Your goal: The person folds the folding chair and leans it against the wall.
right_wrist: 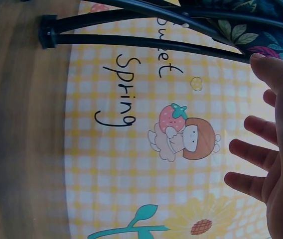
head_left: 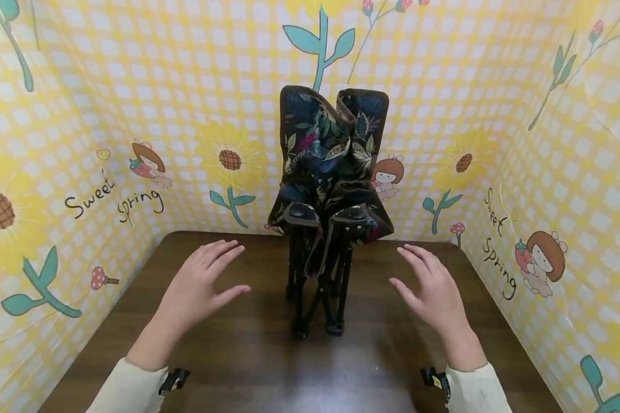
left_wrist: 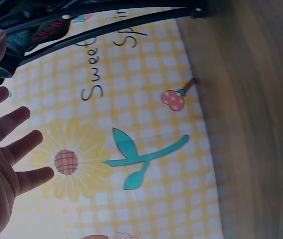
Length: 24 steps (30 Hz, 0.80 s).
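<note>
A small folding chair (head_left: 330, 149) stands upright and folded together near the back of the table, its dark fabric printed with leaves and flowers. Its thin black legs (head_left: 343, 287) cross beneath the bunched seat. To the left of it my left hand (head_left: 201, 287) hovers over the table, fingers spread and holding nothing. My right hand (head_left: 429, 287) mirrors it on the other side, palm turned toward the chair, with a gap between. In the left wrist view, black frame tubes (left_wrist: 116, 22) cross the top; the right wrist view shows similar tubes (right_wrist: 146, 45).
The brown wooden table (head_left: 248, 367) has rounded back corners. Yellow-and-white checked sheeting (head_left: 186, 97) with sunflowers and cartoon figures encloses the back, left and right. A black strap with a buckle (head_left: 174, 381) sits at the left cuff, another strap (head_left: 435, 381) at the right.
</note>
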Each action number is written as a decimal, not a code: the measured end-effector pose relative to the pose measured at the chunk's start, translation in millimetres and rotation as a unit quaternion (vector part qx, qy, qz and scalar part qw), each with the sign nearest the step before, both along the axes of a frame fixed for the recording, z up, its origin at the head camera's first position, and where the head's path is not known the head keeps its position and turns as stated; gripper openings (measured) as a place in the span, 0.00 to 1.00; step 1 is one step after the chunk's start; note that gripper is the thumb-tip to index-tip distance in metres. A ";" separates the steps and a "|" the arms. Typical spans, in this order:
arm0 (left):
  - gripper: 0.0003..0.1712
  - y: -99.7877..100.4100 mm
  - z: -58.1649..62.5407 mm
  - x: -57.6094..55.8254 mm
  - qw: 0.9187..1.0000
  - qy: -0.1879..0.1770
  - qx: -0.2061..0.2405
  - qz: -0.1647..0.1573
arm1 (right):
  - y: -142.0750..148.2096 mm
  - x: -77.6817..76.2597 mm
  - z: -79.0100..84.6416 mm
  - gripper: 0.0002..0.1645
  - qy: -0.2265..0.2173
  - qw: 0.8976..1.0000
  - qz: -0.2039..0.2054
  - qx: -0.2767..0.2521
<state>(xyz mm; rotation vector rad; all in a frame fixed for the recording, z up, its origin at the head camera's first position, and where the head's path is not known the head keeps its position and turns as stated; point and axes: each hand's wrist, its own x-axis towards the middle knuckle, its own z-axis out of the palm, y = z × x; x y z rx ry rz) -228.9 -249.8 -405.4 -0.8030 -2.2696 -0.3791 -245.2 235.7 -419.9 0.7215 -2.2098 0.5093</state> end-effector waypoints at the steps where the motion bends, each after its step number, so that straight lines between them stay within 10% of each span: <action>1: 0.47 -1.8 -1.5 0.9 1.000 -0.007 -0.004 0.006 | 0.1 0.0 -0.9 0.41 -0.005 1.000 -0.001 0.001; 24: 0.48 -13.7 -31.4 9.4 0.994 -0.073 -0.051 0.057 | 5.8 4.1 -33.0 0.41 -0.042 0.998 -0.017 0.036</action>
